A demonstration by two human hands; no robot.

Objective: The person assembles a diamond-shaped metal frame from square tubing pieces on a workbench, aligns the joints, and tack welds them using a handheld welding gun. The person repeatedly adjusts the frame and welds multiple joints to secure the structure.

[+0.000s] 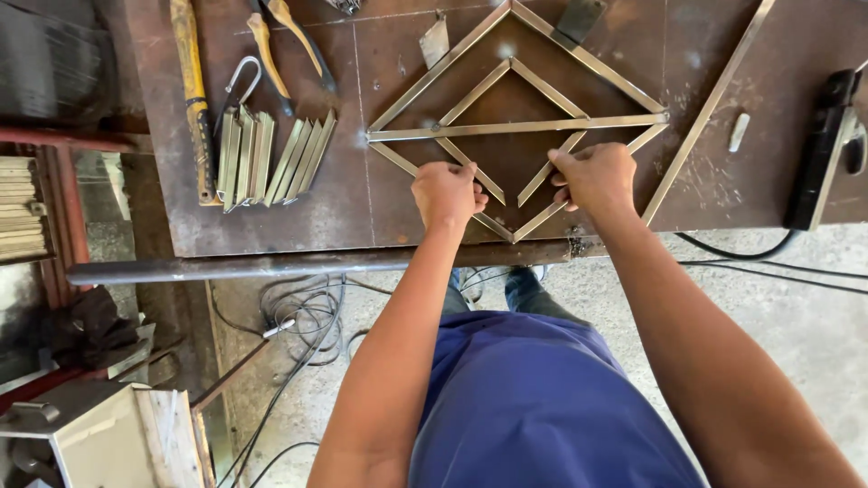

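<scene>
Head camera view looks straight down on a rusty brown steel worktable [271,208]. Flat on the table lies a diamond-shaped frame of pale square metal tubing [588,61], with a smaller diamond of the same tubing [477,90] set inside it and a straight horizontal crossbar of tubing [515,127] laid across both at mid-height.

Left hand [446,192] rests on the lower left part of the frame, fingers curled closed over the inner diamond's lower left bar. Right hand [594,178] rests on the lower right part, fingers curled closed over the inner diamond's lower right bar, just below the crossbar. Both hands lie near the table's front edge, well apart from each other, with the lower point of the diamonds between them.

To the left of the frame, a row of short cut tubing pieces [271,155] lies side by side. Beside that row sits a long yellow-handled tool [192,90], and yellow-handled pliers [280,45] lie above the pieces. One loose long strip of tubing [710,108] runs diagonally just right of the frame. At the table's right edge stands a black power unit [823,149], with black cables [768,262] trailing over the concrete floor.
</scene>
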